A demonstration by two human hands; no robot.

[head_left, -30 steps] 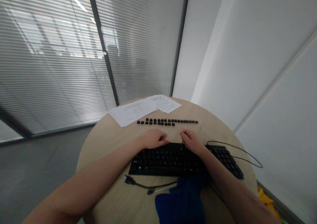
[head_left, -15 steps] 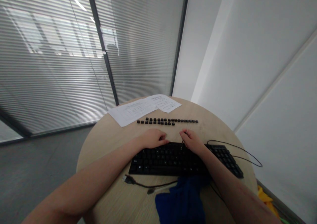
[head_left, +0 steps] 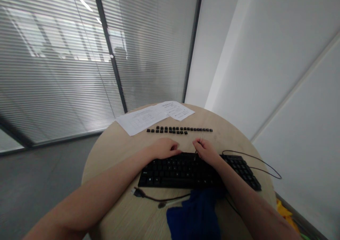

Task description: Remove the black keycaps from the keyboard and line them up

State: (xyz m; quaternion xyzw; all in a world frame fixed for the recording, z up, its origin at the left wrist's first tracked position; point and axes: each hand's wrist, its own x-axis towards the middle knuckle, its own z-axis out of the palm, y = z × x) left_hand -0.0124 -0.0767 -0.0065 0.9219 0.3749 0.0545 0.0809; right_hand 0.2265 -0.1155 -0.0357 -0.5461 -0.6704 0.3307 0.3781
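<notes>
The fingers of the right hand (head_left: 205, 151) are pinched around a thin tool (head_left: 196, 156), which points down over the far part of a black keyboard (head_left: 170, 172); whether its tip touches a key is too dark to tell. The left hand (head_left: 165, 148) lies on the keyboard's far edge, its fingers curled and the thumb along the keys; whether they grip the edge cannot be told.

The keyboard lies flat on the round wooden counter (head_left: 119, 155), in front of the person. Its long axis runs left to right, crosswise to the person, with the space bar side facing the body and the number pad at the right end, past the right wrist.

Just beyond the hands, loose black keys (head_left: 174, 131) stand in two rows roughly parallel to that axis, the farther row reaching further right. Papers (head_left: 143, 119) lie behind them. On the near side are a cable plug (head_left: 139, 193) pointing left and a blue cloth (head_left: 193, 218). A black cord (head_left: 265, 160) loops off to the right.
</notes>
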